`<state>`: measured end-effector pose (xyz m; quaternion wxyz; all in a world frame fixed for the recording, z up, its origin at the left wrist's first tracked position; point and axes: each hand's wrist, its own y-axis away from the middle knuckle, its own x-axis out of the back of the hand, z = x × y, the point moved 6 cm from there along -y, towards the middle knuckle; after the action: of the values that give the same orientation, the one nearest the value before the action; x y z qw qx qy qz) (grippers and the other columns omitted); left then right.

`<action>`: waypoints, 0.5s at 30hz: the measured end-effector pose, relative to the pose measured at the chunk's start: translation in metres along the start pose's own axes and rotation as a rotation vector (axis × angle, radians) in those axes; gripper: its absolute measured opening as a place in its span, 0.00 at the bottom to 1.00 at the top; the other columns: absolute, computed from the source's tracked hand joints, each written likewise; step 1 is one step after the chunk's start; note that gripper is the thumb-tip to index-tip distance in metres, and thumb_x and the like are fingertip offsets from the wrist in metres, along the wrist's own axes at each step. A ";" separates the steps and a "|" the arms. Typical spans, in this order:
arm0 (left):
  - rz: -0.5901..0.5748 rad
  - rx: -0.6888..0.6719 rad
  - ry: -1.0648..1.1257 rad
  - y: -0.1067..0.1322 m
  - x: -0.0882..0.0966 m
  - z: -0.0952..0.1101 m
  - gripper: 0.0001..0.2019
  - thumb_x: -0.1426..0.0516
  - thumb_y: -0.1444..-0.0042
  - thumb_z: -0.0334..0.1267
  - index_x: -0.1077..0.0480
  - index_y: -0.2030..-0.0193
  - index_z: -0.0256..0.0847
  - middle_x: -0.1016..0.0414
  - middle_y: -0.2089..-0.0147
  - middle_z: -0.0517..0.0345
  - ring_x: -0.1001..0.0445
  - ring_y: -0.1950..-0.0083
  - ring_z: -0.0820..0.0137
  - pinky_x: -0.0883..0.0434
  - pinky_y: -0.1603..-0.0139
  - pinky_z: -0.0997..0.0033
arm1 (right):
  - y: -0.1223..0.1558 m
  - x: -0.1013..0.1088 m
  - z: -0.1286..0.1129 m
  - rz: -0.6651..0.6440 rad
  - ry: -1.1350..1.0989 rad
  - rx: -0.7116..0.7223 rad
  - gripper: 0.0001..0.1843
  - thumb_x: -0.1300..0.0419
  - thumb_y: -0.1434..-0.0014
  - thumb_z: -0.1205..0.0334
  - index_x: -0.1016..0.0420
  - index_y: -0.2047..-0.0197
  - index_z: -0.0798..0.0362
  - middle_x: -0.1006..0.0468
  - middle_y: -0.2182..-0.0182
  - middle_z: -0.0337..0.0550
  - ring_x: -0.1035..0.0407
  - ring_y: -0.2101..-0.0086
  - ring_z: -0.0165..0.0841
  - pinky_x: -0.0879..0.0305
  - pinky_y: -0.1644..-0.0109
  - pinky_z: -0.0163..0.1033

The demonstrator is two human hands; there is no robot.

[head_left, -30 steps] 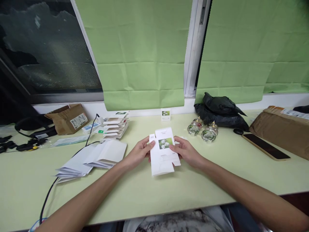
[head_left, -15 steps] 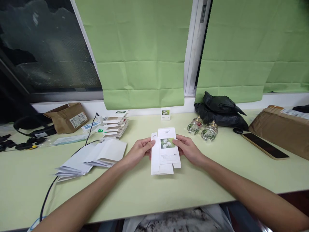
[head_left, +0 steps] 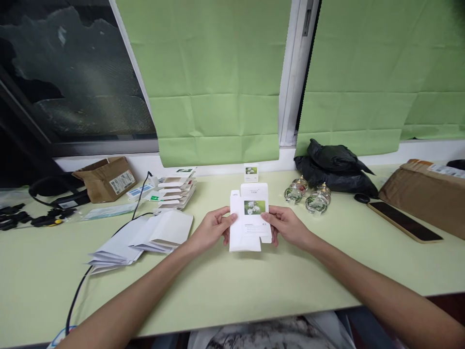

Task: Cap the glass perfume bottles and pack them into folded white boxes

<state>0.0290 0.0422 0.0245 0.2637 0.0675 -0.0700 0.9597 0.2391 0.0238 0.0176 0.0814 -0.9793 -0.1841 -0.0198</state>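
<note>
Over the last second the flat carton (head_left: 250, 218) has come up and a little away from the person. It sat lower and slightly skewed before; now it is squarer to the view, and its top edge reaches toward the small standing box (head_left: 251, 172) at 12 o'clock. The grip has slid as well, from near the top of the carton to the middle of its sides. By the look of it, the work is still handling and straightening the carton, which stays flat with none of its flaps turned.

The left hand (head_left: 210, 230) pinches the carton's left edge, thumb on the front face. The right hand (head_left: 288, 227) pinches the right edge in the same way, so both sets of fingers are closed on it. The carton is at the middle of the table (head_left: 232, 291), and I cannot tell whether its lower edge touches the top or hangs just clear.

The carton is white card, unfolded, with a small green-and-white flower picture high on its front panel and fine print below. A narrower panel shows at its left and a notched tab at the bottom right.

At 9 o'clock lies a fan of plain white blanks (head_left: 145, 237), with printed cartons (head_left: 176, 186) stacked beyond them at 10 o'clock. Two glass bottles (head_left: 307, 196) stand at 2 o'clock, and a phone (head_left: 405, 223) lies at 3 o'clock.
</note>
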 end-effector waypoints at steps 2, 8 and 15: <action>-0.056 0.000 -0.004 0.002 -0.004 0.002 0.28 0.38 0.36 0.55 0.28 0.35 0.39 0.20 0.71 0.55 0.29 0.78 0.71 0.34 0.78 0.73 | -0.001 0.002 0.000 0.057 0.015 0.028 0.23 0.39 0.34 0.38 0.24 0.59 0.52 0.24 0.80 0.36 0.30 0.82 0.33 0.32 0.80 0.38; -0.009 0.016 -0.023 -0.001 -0.001 0.001 0.27 0.39 0.35 0.56 0.27 0.38 0.38 0.22 0.73 0.57 0.29 0.79 0.71 0.38 0.80 0.75 | -0.005 0.001 0.005 0.014 0.049 0.063 0.23 0.36 0.34 0.42 0.25 0.47 0.51 0.25 0.73 0.35 0.31 0.77 0.30 0.33 0.76 0.36; 0.001 -0.006 -0.097 0.000 -0.006 0.001 0.27 0.40 0.34 0.57 0.29 0.39 0.39 0.19 0.63 0.54 0.24 0.68 0.67 0.30 0.69 0.71 | -0.007 0.004 0.016 0.093 0.179 0.066 0.20 0.40 0.32 0.43 0.28 0.52 0.52 0.30 0.74 0.33 0.38 0.79 0.26 0.42 0.77 0.33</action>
<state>0.0344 0.0393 0.0246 0.2595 0.1129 -0.0856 0.9553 0.2401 0.0343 0.0031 0.1305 -0.9779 -0.1311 -0.0973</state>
